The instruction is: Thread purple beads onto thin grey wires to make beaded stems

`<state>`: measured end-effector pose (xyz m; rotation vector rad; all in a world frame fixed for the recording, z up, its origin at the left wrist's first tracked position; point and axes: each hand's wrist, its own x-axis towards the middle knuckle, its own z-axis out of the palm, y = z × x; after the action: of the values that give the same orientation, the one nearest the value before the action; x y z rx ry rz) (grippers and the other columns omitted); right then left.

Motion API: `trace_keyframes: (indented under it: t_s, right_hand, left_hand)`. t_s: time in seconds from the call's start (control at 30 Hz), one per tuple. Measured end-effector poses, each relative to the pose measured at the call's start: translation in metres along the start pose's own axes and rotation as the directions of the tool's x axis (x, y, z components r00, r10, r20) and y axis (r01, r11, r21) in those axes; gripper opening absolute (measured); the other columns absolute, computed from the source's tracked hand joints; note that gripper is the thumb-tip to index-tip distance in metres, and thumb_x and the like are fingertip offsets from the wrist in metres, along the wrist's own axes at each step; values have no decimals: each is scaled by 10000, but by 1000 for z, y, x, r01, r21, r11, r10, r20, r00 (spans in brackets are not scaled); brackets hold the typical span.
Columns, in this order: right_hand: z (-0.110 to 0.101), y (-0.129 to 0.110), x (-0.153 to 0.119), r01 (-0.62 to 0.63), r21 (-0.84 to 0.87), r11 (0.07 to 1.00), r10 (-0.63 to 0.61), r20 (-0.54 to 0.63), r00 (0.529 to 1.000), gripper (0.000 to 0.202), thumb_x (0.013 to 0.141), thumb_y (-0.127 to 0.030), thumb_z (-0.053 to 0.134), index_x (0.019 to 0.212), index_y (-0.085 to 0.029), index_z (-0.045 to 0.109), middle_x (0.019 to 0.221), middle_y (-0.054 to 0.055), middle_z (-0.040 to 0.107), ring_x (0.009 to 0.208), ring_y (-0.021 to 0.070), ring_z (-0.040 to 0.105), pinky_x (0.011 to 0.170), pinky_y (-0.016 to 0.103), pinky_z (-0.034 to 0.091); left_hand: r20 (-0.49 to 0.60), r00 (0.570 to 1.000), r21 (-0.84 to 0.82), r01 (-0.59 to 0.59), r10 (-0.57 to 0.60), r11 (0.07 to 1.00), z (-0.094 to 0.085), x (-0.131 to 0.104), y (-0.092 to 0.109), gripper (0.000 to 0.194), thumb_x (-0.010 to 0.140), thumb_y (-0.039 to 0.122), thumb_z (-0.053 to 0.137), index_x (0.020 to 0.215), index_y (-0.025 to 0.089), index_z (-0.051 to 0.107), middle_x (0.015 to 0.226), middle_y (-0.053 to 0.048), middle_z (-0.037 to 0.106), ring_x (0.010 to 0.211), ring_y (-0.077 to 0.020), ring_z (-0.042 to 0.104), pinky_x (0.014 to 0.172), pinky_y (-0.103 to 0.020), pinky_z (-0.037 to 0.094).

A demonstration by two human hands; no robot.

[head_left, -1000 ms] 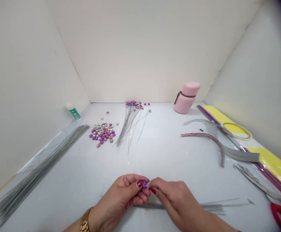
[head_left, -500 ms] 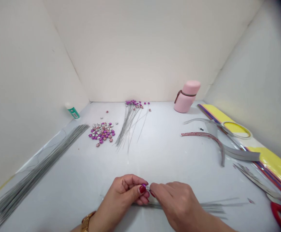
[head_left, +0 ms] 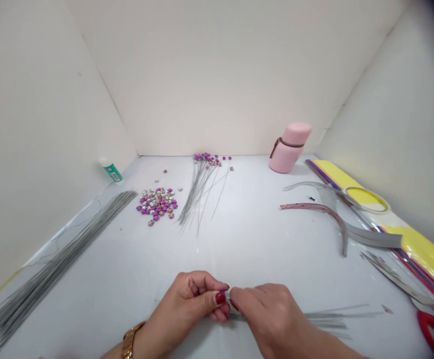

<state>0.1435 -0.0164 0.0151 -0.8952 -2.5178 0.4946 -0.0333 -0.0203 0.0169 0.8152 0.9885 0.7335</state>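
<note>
Between the thumb and fingers of my left hand is a small purple paper star, mostly covered by the fingertips. My right hand is closed right beside it, pinching a thin silvery wire that shows only as a short bit at the star. The two hands' fingertips nearly meet. Beneath them lies a loose bunch of grey wires, partly hidden by my hands and reaching out to the right.
Folded stars are heaped left of centre. Star-tipped wires lie behind, and a long wire bundle at left. A glue stick, pink flask, paper strips, tape roll and red-handled scissors stand or lie around.
My right hand has shifted slightly, its fingertips a little lower and still against the star. Less of the purple star shows now. The view has tilted very slightly.
</note>
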Motion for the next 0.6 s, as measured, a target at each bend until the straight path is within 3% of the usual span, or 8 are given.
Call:
trace_keyframes:
  t_s: [0.1, 0.2, 0.3, 0.4, 0.43, 0.5, 0.57, 0.6]
  right_hand:
    - [3, 0, -4, 50, -142, 989, -56, -39, 998, 294, 757, -53, 276, 687, -159, 541, 518, 35, 540, 426, 142, 456, 437, 248, 306]
    - [-2, -3, 1, -136, 233, 963, 121, 79, 990, 257, 823, -130, 299, 717, -170, 530, 612, 22, 580, 515, 120, 514, 502, 211, 365]
    - [-8, -7, 9, -342, 618, 708, 260, 222, 940, 277, 874, -228, 303, 716, -176, 524, 624, -4, 571, 602, 103, 538, 562, 178, 396]
    - [-9, -9, 12, -438, 728, 528, 313, 313, 897, 301, 884, -287, 302, 703, -171, 513, 533, -25, 522, 567, 100, 529, 517, 165, 394]
    - [-8, -9, 11, -422, 713, 559, 308, 294, 905, 295, 885, -279, 302, 714, -169, 516, 548, -22, 532, 564, 98, 529, 513, 163, 394]
    - [-3, -8, 7, -292, 588, 754, 246, 159, 956, 271, 876, -218, 301, 741, -166, 530, 620, 0, 572, 570, 99, 536, 527, 172, 398]
    - [3, -6, 2, -76, 272, 959, 91, -43, 995, 275, 846, -129, 290, 741, -159, 543, 601, 22, 576, 514, 112, 522, 495, 198, 387]
    - [6, -5, 0, 23, 73, 997, -15, -116, 993, 278, 826, -95, 291, 750, -149, 553, 557, 28, 564, 470, 122, 503, 462, 215, 370]
  left_hand:
    - [-7, 1000, -25, 9, -9, 1000, 1, 0, 0, 142, 713, 244, 619, 729, 103, 629, 629, -37, 652, 554, -95, 575, 565, -204, 443]
    - [3, 1000, -9, -3, 3, 1000, 1, -1, 1, 143, 713, 244, 620, 734, 103, 637, 644, -42, 658, 562, -98, 578, 576, -207, 446]
    - [31, 999, 13, -31, 30, 999, 1, -3, 1, 138, 718, 236, 614, 716, 101, 643, 655, -50, 667, 567, -102, 581, 576, -209, 449]
    - [49, 998, 25, -41, 39, 999, 0, -3, 1, 133, 720, 229, 612, 720, 101, 648, 668, -55, 673, 571, -105, 583, 573, -210, 451]
    - [48, 998, 25, -40, 39, 999, 0, -3, 1, 130, 719, 226, 613, 726, 102, 649, 667, -54, 673, 571, -104, 583, 576, -209, 451]
    - [37, 999, 14, -36, 35, 999, 1, -3, 1, 124, 715, 224, 619, 726, 104, 648, 648, -45, 668, 565, -99, 580, 578, -205, 449]
    - [15, 1000, -17, -26, 26, 1000, 2, -2, 1, 120, 711, 227, 624, 725, 110, 644, 629, -33, 661, 554, -92, 574, 571, -198, 445]
    - [5, 1000, -36, -21, 21, 999, 3, -2, 2, 117, 710, 228, 625, 722, 113, 641, 619, -28, 658, 547, -88, 571, 564, -194, 442]
